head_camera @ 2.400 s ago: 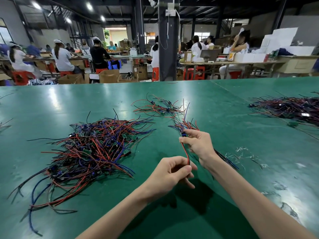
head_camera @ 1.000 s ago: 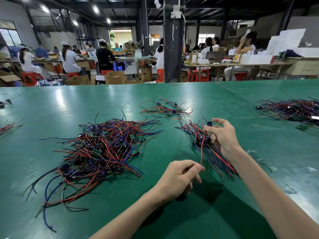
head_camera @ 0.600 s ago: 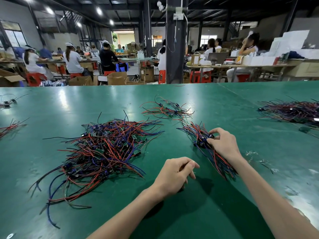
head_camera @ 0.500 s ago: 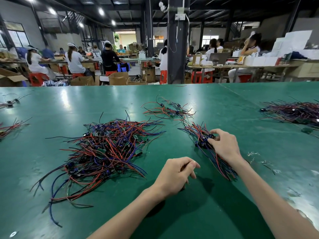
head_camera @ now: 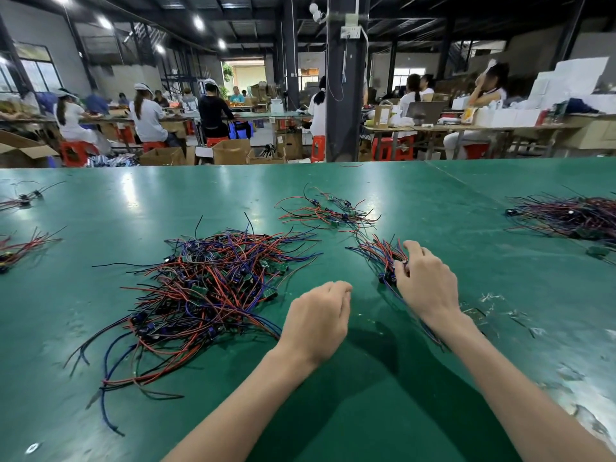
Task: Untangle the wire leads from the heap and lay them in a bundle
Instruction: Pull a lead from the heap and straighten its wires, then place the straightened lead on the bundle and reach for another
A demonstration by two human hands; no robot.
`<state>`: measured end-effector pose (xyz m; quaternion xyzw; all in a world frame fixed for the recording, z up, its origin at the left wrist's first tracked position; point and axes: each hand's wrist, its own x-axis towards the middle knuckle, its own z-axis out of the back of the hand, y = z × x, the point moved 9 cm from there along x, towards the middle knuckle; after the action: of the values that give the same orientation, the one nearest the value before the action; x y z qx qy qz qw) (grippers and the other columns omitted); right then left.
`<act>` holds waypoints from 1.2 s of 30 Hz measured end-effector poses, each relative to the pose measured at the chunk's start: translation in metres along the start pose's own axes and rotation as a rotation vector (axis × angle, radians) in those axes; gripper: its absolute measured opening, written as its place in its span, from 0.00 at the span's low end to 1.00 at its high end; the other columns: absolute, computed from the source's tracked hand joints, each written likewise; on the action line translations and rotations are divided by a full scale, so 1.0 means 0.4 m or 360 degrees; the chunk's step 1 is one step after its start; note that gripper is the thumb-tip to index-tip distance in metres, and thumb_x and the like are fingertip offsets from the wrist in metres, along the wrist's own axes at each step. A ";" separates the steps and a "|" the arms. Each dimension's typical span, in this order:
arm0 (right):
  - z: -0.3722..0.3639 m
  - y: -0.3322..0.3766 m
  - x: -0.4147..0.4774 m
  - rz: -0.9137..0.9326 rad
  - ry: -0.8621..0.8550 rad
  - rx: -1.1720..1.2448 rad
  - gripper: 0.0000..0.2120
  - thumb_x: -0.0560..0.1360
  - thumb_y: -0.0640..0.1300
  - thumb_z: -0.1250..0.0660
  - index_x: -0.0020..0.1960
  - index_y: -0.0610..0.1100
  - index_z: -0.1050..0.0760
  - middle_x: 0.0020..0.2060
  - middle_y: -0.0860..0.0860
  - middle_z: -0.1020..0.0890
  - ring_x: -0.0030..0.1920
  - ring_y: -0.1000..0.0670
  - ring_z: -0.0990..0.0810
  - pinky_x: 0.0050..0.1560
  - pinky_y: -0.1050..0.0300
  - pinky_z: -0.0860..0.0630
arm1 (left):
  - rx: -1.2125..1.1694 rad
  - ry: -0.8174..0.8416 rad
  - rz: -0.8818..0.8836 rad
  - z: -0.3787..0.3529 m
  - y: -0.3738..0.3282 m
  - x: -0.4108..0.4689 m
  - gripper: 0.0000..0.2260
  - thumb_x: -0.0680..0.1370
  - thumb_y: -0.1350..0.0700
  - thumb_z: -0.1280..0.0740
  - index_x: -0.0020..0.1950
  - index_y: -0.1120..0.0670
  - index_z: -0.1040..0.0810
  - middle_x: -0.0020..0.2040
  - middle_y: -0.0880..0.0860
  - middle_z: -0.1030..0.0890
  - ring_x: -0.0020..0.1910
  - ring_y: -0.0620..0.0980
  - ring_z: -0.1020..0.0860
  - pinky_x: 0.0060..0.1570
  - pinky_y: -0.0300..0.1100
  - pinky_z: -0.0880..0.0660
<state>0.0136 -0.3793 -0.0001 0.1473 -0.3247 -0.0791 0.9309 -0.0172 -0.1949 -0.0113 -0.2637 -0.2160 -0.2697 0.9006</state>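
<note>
A big tangled heap of red, blue and black wire leads [head_camera: 213,288] with small green boards lies on the green table [head_camera: 373,415], left of centre. To its right lies a narrower bundle of leads [head_camera: 380,251], running from far left to near right. My right hand [head_camera: 426,285] lies on this bundle, fingertips touching the wires and black parts, with the bundle's near end hidden under my hand and forearm. My left hand [head_camera: 316,315] hovers between heap and bundle with loosely curled fingers and holds nothing.
A small loose cluster of leads [head_camera: 328,211] lies beyond the bundle. Another dark pile [head_camera: 573,216] sits at the far right, and small bunches [head_camera: 23,245] lie at the left edge. Thin wire scraps [head_camera: 493,298] litter the table right of my right hand.
My right hand lowered a red lead onto the bundle and now rests on it. My left hand let go of the lead's end and drifted slightly left, empty.
</note>
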 end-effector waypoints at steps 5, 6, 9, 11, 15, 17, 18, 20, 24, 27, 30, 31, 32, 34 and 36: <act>-0.051 0.096 -0.054 0.0197 0.0169 0.0132 0.14 0.77 0.45 0.38 0.61 0.44 0.28 0.50 0.44 0.20 0.47 0.39 0.20 0.44 0.49 0.27 | 0.0732 0.0080 0.0353 0.042 0.107 0.033 0.16 0.75 0.63 0.41 0.62 0.54 0.32 0.56 0.55 0.27 0.56 0.54 0.29 0.46 0.43 0.28; -0.068 0.113 -0.066 0.0224 0.0220 0.0152 0.14 0.77 0.45 0.38 0.62 0.45 0.29 0.51 0.46 0.20 0.47 0.39 0.20 0.44 0.49 0.27 | 0.0813 0.0066 0.0475 0.062 0.139 0.035 0.16 0.74 0.63 0.40 0.62 0.54 0.33 0.57 0.56 0.28 0.56 0.54 0.29 0.48 0.43 0.28; -0.111 0.150 -0.094 0.0289 0.0359 0.0220 0.15 0.77 0.45 0.39 0.64 0.47 0.29 0.50 0.48 0.20 0.48 0.41 0.20 0.45 0.50 0.26 | 0.0971 0.0021 0.0822 0.122 0.235 0.023 0.16 0.74 0.61 0.39 0.61 0.53 0.32 0.57 0.59 0.31 0.55 0.57 0.30 0.52 0.46 0.30; -0.121 0.162 -0.102 0.0317 0.0390 0.0237 0.15 0.77 0.45 0.39 0.63 0.47 0.29 0.50 0.49 0.20 0.47 0.42 0.21 0.46 0.50 0.25 | 0.0985 0.0091 0.0991 0.137 0.287 0.008 0.16 0.75 0.60 0.38 0.63 0.53 0.31 0.59 0.61 0.32 0.57 0.59 0.30 0.55 0.48 0.31; -0.113 0.156 -0.099 0.0291 0.0345 0.0302 0.13 0.77 0.43 0.38 0.62 0.47 0.27 0.48 0.49 0.19 0.47 0.43 0.21 0.46 0.51 0.26 | 0.0897 0.0094 0.1023 0.145 0.317 0.005 0.14 0.75 0.60 0.36 0.60 0.57 0.29 0.59 0.61 0.29 0.57 0.58 0.29 0.55 0.47 0.30; -0.107 0.149 -0.098 0.0262 0.0324 0.0336 0.13 0.77 0.42 0.38 0.61 0.46 0.26 0.48 0.49 0.19 0.47 0.44 0.21 0.45 0.52 0.27 | 0.0789 0.0039 0.0966 0.147 0.315 0.010 0.13 0.75 0.62 0.36 0.60 0.58 0.29 0.58 0.60 0.26 0.57 0.58 0.29 0.55 0.47 0.29; -0.105 0.148 -0.098 0.0254 0.0318 0.0349 0.13 0.77 0.42 0.38 0.60 0.46 0.26 0.48 0.49 0.19 0.47 0.44 0.21 0.45 0.52 0.27 | 0.0719 0.0008 0.0936 0.148 0.314 0.012 0.14 0.75 0.64 0.35 0.60 0.59 0.28 0.57 0.60 0.25 0.57 0.57 0.28 0.54 0.47 0.29; -0.104 0.146 -0.099 0.0245 0.0322 0.0370 0.13 0.76 0.41 0.38 0.60 0.46 0.26 0.47 0.49 0.19 0.48 0.45 0.21 0.46 0.53 0.27 | 0.0591 -0.0067 0.0898 0.154 0.315 0.013 0.16 0.74 0.68 0.35 0.61 0.60 0.28 0.55 0.59 0.23 0.56 0.57 0.27 0.51 0.46 0.28; -0.104 0.144 -0.099 0.0236 0.0325 0.0394 0.12 0.77 0.41 0.38 0.59 0.46 0.25 0.47 0.49 0.19 0.48 0.45 0.21 0.45 0.53 0.27 | 0.0405 -0.0248 0.0811 0.183 0.315 0.016 0.11 0.76 0.66 0.34 0.57 0.58 0.21 0.53 0.56 0.19 0.54 0.54 0.23 0.51 0.45 0.25; -0.098 0.143 -0.099 0.0236 0.0292 0.0432 0.12 0.76 0.40 0.37 0.58 0.45 0.24 0.46 0.49 0.18 0.46 0.46 0.21 0.42 0.55 0.29 | 0.0222 -0.0420 0.0692 0.209 0.288 0.023 0.07 0.75 0.60 0.30 0.52 0.55 0.17 0.48 0.54 0.17 0.49 0.52 0.20 0.51 0.46 0.24; -0.094 0.139 -0.095 0.0209 0.0288 0.0498 0.10 0.75 0.39 0.35 0.56 0.45 0.23 0.42 0.50 0.19 0.38 0.49 0.25 0.40 0.55 0.30 | 0.0029 -0.0551 0.0498 0.218 0.240 0.033 0.06 0.73 0.61 0.28 0.49 0.56 0.16 0.45 0.53 0.16 0.45 0.51 0.20 0.50 0.43 0.24; -0.097 0.138 -0.094 0.0186 0.0318 0.0569 0.09 0.75 0.39 0.34 0.54 0.45 0.22 0.40 0.51 0.20 0.34 0.51 0.28 0.39 0.55 0.30 | -0.0012 -0.0577 0.0419 0.217 0.220 0.036 0.05 0.73 0.62 0.28 0.48 0.56 0.15 0.44 0.53 0.16 0.44 0.51 0.20 0.49 0.43 0.24; -0.103 0.138 -0.095 0.0143 0.0384 0.0708 0.07 0.74 0.39 0.33 0.52 0.45 0.22 0.38 0.52 0.22 0.31 0.52 0.30 0.38 0.56 0.30 | -0.0042 -0.0593 0.0331 0.213 0.198 0.038 0.05 0.72 0.63 0.27 0.47 0.57 0.15 0.43 0.53 0.16 0.43 0.50 0.20 0.48 0.43 0.24; -0.126 0.148 -0.105 -0.0012 0.0643 0.1167 0.05 0.74 0.39 0.31 0.48 0.46 0.21 0.36 0.51 0.21 0.26 0.53 0.30 0.31 0.59 0.30 | -0.0092 -0.0597 0.0168 0.198 0.157 0.039 0.05 0.71 0.63 0.27 0.46 0.58 0.15 0.42 0.53 0.16 0.41 0.50 0.20 0.47 0.42 0.25; -0.149 0.172 -0.130 -0.0194 0.0940 0.1599 0.05 0.74 0.39 0.31 0.47 0.47 0.22 0.42 0.45 0.19 0.24 0.51 0.26 0.23 0.62 0.31 | -0.0123 -0.0591 0.0067 0.178 0.125 0.037 0.04 0.71 0.63 0.26 0.45 0.58 0.15 0.41 0.53 0.16 0.39 0.49 0.19 0.45 0.41 0.24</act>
<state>0.0142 -0.2883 -0.0522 0.6047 -0.0401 0.0756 0.7918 0.0064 -0.1224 0.0333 -0.3477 -0.3625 -0.2055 0.8399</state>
